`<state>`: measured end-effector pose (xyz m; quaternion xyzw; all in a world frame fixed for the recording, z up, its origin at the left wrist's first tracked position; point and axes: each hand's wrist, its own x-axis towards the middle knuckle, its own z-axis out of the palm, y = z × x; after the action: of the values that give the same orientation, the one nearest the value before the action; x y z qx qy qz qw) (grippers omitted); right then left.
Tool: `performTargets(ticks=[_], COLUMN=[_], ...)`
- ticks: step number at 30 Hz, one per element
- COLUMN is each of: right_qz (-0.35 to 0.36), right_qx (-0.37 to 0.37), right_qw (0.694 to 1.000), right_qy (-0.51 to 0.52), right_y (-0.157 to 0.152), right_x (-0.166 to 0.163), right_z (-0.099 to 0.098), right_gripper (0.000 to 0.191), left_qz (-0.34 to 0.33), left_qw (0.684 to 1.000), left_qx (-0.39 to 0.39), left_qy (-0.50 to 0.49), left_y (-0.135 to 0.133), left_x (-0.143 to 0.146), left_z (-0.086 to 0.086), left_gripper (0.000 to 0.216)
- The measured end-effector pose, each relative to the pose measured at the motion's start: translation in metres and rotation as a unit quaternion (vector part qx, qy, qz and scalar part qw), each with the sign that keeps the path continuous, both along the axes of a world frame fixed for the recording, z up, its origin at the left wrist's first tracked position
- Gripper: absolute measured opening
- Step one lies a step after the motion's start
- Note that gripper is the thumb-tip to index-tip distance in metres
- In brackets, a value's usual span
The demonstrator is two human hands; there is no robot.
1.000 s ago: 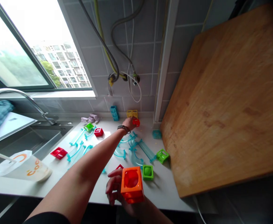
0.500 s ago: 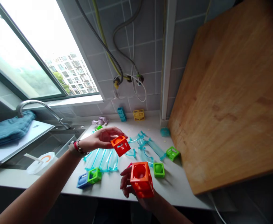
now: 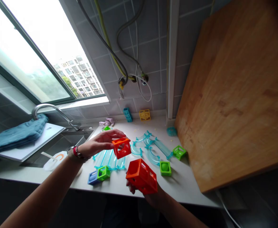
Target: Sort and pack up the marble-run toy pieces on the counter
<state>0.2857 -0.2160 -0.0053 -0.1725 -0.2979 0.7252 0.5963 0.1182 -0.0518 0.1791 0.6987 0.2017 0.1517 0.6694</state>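
My left hand (image 3: 98, 144) holds a small orange-red open cube (image 3: 122, 147) by its fingertips above the white counter (image 3: 177, 186). My right hand (image 3: 139, 190), mostly hidden, grips a larger orange cube block (image 3: 142, 176) from below near the counter's front edge; the block is tilted. The two cubes are close but apart. Clear blue track pieces (image 3: 150, 148) lie on the counter behind them. A green cube holding a green ball (image 3: 165, 167) sits just right of the large block.
A big wooden board (image 3: 236, 95) leans at the right. A sink (image 3: 65, 139) with a tap (image 3: 51, 110) is at the left, with a blue towel (image 3: 17, 134). Green and blue cubes (image 3: 98, 174), another green cube (image 3: 179, 152), yellow (image 3: 144, 115) and blue (image 3: 128, 114) blocks lie about.
My left hand reached to the wall, took the small orange-red cube and brought it back near the large block. The right hand tilted the large block. The view shifted right.
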Motion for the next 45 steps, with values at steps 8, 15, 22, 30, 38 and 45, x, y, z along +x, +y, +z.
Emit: performTargets(ticks=[8,15,22,30,38,45], right_qz=[-0.012,-0.042,-0.100,-0.106,-0.106,-0.114], right_qx=[-0.012,-0.035,-0.089,-0.095,-0.085,-0.083], right_qw=[1.000,0.998,0.991,0.989,0.989,0.988], right_qy=[0.008,-0.014,-0.029,-0.051,-0.061,-0.068], right_y=[0.005,0.007,0.025,0.013,0.013,0.013], right_x=[0.004,0.006,0.006,0.020,0.017,0.018], right_z=[0.009,0.007,-0.007,0.026,0.029,0.028], right_gripper=[0.038,0.044,0.042,0.029,0.033,0.038], left_qz=[0.035,0.055,0.094,0.106,0.086,0.086], left_qw=[0.996,0.993,0.977,0.968,0.966,0.971], left_qx=[0.054,0.055,0.074,0.093,0.106,0.102], left_qy=[0.054,0.086,0.175,0.210,0.218,0.197], left_y=[-0.006,-0.006,-0.016,-0.022,-0.029,-0.032], left_x=[0.011,0.009,0.011,0.016,0.022,0.026], left_z=[0.000,-0.002,0.006,0.008,0.007,0.001], left_gripper=[0.038,0.038,0.040,0.047,0.045,0.043])
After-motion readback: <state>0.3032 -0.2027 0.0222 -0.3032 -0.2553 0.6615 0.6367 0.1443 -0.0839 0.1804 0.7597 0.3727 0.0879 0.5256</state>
